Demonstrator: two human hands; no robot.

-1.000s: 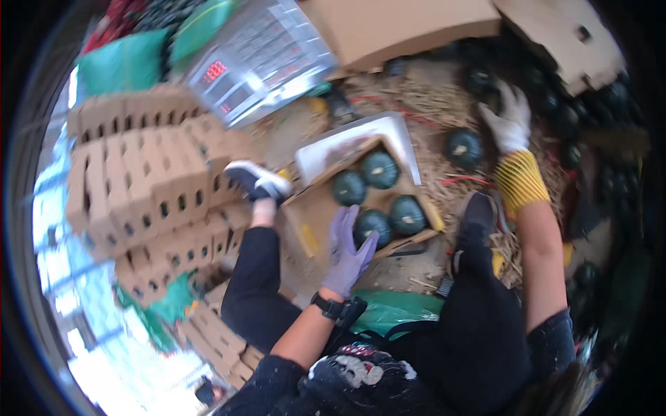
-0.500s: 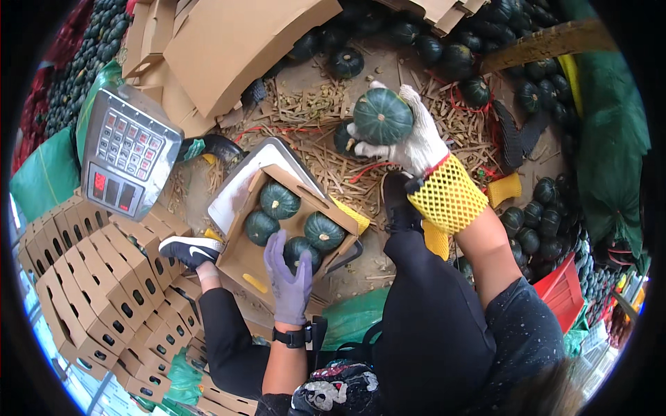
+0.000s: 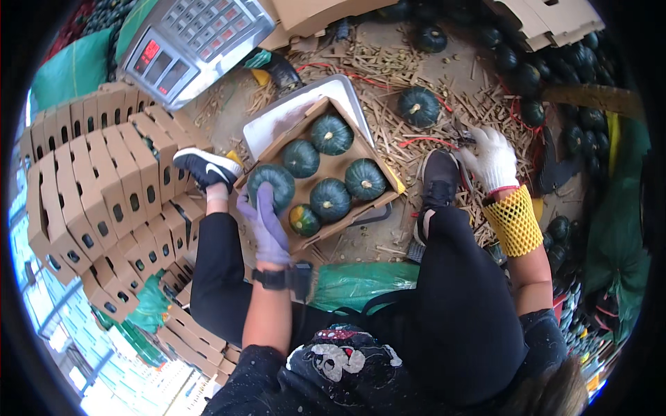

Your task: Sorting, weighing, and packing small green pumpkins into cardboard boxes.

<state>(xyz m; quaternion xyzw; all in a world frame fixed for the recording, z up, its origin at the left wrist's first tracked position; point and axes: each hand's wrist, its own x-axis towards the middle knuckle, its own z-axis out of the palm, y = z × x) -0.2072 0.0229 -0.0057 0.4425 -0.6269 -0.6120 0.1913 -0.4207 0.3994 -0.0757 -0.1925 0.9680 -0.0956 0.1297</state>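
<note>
My left hand [image 3: 263, 225], in a purple glove, grips a dark green squash [image 3: 272, 186] at the left corner of an open cardboard box [image 3: 347, 220]. Inside the box sit several more green squashes [image 3: 330, 199], and a smaller one [image 3: 304, 219] shows an orange patch. The box rests on the white platform of a scale [image 3: 260, 135]. To the right, my right hand [image 3: 492, 159], in a white glove with a yellow mesh cuff, is low beside my shoe. Its fingers curl at a dark, thin object with red parts, too unclear to name.
A loose squash [image 3: 419, 107] lies on floor strewn with cardboard strips. The scale's keypad display [image 3: 198, 48] stands at the upper left. Stacked cardboard boxes [image 3: 90, 187] fill the left side; piled squashes [image 3: 590, 132] lie at the right. Green plastic [image 3: 368, 283] is spread in front of me.
My right hand no longer holds a squash and is lower, farther right. My left hand now grips a squash. The box holds more squashes, and the view has shifted.
</note>
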